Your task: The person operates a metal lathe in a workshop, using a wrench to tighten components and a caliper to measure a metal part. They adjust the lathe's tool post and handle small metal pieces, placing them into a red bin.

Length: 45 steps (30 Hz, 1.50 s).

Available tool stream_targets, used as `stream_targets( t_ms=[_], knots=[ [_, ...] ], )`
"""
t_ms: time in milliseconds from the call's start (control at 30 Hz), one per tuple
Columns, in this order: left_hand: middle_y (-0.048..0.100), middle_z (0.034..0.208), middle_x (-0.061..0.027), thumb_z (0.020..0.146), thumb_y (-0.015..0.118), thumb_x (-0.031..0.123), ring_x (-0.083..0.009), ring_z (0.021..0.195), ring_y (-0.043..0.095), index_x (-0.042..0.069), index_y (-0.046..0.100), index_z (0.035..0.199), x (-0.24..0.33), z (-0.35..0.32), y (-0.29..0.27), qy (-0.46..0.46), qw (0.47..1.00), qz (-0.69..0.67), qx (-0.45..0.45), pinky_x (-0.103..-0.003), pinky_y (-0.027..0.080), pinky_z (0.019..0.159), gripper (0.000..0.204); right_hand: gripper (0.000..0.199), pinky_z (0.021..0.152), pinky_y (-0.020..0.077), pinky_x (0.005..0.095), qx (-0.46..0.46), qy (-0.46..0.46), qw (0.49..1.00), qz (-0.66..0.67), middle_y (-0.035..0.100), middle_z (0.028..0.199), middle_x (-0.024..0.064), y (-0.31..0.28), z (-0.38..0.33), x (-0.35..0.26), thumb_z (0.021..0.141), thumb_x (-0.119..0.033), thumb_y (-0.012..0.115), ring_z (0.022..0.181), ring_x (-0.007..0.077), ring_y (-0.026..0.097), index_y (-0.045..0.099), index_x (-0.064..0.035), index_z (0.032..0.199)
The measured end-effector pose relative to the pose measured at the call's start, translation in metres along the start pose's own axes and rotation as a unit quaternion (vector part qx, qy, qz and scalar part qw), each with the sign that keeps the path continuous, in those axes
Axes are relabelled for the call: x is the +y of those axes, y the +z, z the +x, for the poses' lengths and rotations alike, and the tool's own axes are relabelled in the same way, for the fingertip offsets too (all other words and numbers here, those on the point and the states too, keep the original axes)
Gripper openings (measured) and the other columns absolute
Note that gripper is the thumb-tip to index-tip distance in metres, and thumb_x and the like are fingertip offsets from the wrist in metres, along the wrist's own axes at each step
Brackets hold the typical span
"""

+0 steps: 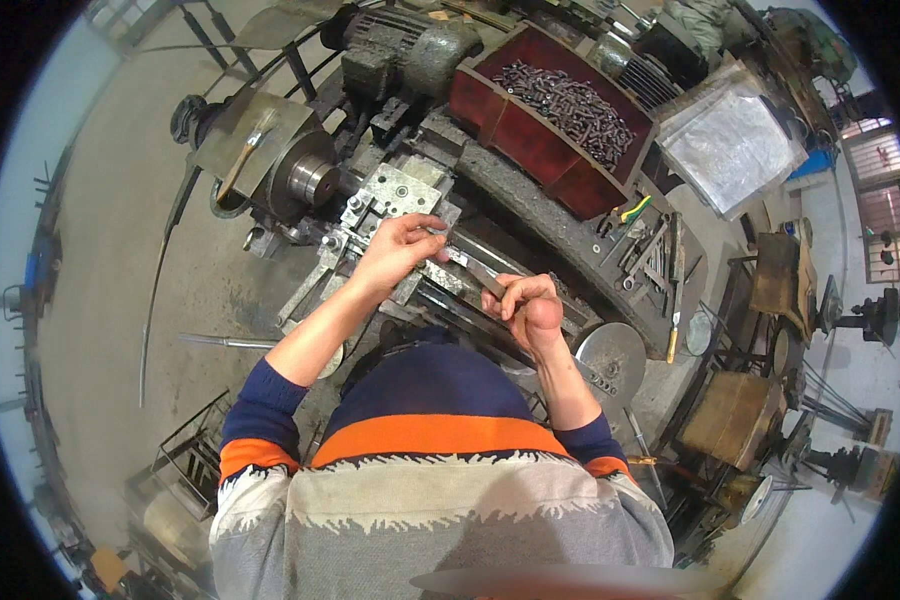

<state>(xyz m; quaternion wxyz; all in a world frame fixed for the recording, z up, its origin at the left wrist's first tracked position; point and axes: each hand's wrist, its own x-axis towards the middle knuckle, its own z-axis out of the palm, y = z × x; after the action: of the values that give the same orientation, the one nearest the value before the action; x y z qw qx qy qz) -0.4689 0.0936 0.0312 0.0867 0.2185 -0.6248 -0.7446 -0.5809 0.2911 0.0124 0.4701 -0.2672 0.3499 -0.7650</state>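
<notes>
- Slim metal bar point(481, 275): located between both hands, near the lathe carriage point(398, 189).
- Right hand point(532, 303): fingers curled closed on the bar's near end.
- Left hand point(402, 250): fingers partly bent at the far end; firm grip cannot be confirmed.
- Step in hand: apparently two-handed handling.
- Next move: likely calls for steady right-hand support.
- Beyond: red bin point(520, 142) of small metal parts point(570, 110).

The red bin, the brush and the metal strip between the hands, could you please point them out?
Red bin point(528, 150), head view: near wall.
Brush point(239, 164), head view: wooden handle.
Metal strip point(479, 271), head view: middle.
</notes>
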Motion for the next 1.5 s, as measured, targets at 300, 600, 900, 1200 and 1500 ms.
stream_targets(
  t_ms=[300,600,900,1200,1500],
  knots=[
    [0.065,0.097,-0.016,0.078,0.056,-0.002,-0.0167,0.092,0.062,-0.003,0.048,0.123,0.006,-0.02,-0.002,0.01,0.993,-0.112,-0.043,-0.026,0.047,0.084,0.046,0.034,0.062,0.0464,0.034,-0.023,-0.249,0.787,-0.564,0.06,0.085,0.0164,0.01,0.015,-0.01,0.049,-0.006,0.056,0.071,0.0302,0.057,0.067,-0.0024,0.08],
    [0.065,0.096,-0.0107,0.082,0.061,0.003,-0.016,0.092,0.062,-0.002,0.048,0.124,0.007,-0.029,0.0,0.015,0.984,-0.161,-0.076,-0.026,0.046,0.083,0.044,0.039,0.058,0.0448,0.0371,-0.025,-0.294,0.726,-0.621,0.059,0.09,0.0184,0.009,0.021,0.001,0.046,-0.008,0.061,0.066,0.0325,0.053,0.066,-0.0033,0.085],
    [0.065,0.086,-0.0072,0.084,0.063,0.01,-0.0141,0.081,0.062,-0.001,0.053,0.116,0.015,-0.029,0.006,0.009,0.997,-0.07,0.004,-0.025,0.046,0.074,0.035,0.042,0.061,0.0449,0.0374,-0.022,-0.28,0.727,-0.627,0.059,0.091,0.0177,0.015,0.019,0.007,0.046,-0.006,0.059,0.07,0.032,0.055,0.067,-0.0028,0.087],
    [0.067,0.077,-0.0134,0.086,0.059,0.008,-0.0146,0.071,0.064,-0.007,0.053,0.111,0.0,-0.019,-0.01,0.029,0.997,-0.037,0.063,-0.026,0.048,0.068,0.03,0.041,0.064,0.0445,0.033,0.002,-0.257,0.765,-0.59,0.062,0.088,0.0165,0.02,0.018,0.012,0.049,-0.002,0.053,0.071,0.0287,0.056,0.069,-0.0027,0.086],
    [0.066,0.076,-0.0081,0.085,0.063,0.012,-0.0104,0.073,0.06,-0.002,0.053,0.116,0.015,-0.03,-0.007,0.015,0.999,-0.026,0.038,-0.023,0.046,0.067,0.035,0.038,0.066,0.047,0.0365,0.001,-0.248,0.766,-0.592,0.06,0.088,0.0171,0.022,0.02,0.01,0.05,-0.004,0.059,0.074,0.0321,0.057,0.068,-0.0029,0.086]
  ],
)
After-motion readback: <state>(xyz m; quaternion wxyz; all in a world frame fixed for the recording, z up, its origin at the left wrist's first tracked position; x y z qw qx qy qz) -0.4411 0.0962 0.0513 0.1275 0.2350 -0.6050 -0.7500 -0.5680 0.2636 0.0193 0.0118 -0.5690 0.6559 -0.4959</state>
